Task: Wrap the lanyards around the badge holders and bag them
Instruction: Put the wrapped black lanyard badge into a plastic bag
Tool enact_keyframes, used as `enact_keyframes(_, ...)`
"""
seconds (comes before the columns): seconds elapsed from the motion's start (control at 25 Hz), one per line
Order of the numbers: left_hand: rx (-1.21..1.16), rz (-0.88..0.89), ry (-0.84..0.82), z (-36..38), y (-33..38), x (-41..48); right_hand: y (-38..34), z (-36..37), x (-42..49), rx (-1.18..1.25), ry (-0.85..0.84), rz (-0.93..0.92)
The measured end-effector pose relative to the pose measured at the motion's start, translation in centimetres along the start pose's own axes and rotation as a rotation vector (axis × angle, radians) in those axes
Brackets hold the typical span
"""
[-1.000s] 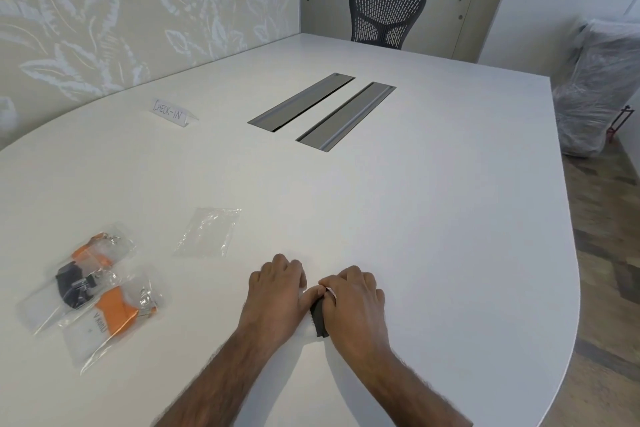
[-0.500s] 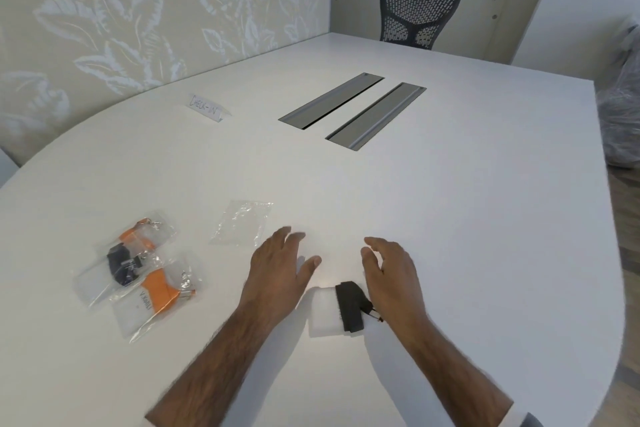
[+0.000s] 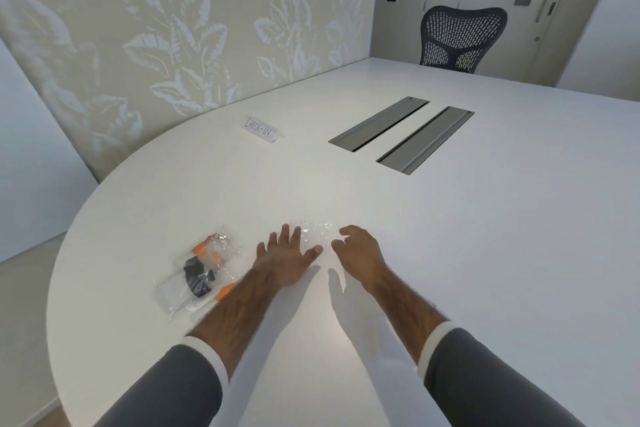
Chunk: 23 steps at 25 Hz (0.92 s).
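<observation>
An empty clear plastic bag (image 3: 317,234) lies flat on the white table (image 3: 485,236). My left hand (image 3: 287,258) is spread open, its fingertips resting on the bag's left part. My right hand (image 3: 360,253) hovers at the bag's right edge with fingers loosely curled and nothing in them. To the left lie two filled clear bags (image 3: 201,270), overlapping, holding orange and black lanyards with badge holders; my left forearm hides part of the nearer one. The badge holder wrapped in a black lanyard is not visible now.
A folded paper sign reading CHECK-IN (image 3: 261,128) stands farther back on the left. Two grey cable hatches (image 3: 401,133) are set into the table's middle. A dark mesh chair (image 3: 462,35) stands at the far end. The patterned wall runs along the left.
Both hands let go of the wrapped badge holder and moved forward to the empty bag. The view has shifted, and the wrapped holder has dropped out of sight.
</observation>
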<state>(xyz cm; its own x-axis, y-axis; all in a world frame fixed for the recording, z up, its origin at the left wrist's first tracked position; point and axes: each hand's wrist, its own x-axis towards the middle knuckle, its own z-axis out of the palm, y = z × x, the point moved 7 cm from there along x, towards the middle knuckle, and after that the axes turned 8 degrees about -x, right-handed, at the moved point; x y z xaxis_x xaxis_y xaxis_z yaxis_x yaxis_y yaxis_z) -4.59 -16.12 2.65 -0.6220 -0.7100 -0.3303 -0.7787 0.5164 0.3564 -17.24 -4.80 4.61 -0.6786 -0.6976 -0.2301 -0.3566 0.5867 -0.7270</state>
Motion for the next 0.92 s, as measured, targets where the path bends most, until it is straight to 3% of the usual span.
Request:
enact_keyframes(0.32, 0.108, 0.189, -0.149, 1.1, -0.8, 0.2, -1.8, 1.9, 5.1, -0.278, 0.158, 0.019)
enact_keyframes(0.48, 0.143, 0.269, -0.190, 0.5, -1.0, 0.5, -1.3, 2.3, 4.0, -0.194, 0.175, 0.119)
enact_keyframes(0.72, 0.192, 0.372, -0.192, 0.4, -0.5, -0.5, -0.8, 1.6, 0.6, -0.262, 0.177, 0.146)
enact_keyframes(0.8, 0.144, 0.415, -0.137, -0.1, 0.5, -1.6, -1.6, 0.9, -0.6, -0.229, 0.209, 0.117)
enact_keyframes(0.92, -0.275, 0.460, 0.165, -3.5, 2.1, -4.3, -2.7, -0.9, -3.7, -0.106, 0.336, 0.043)
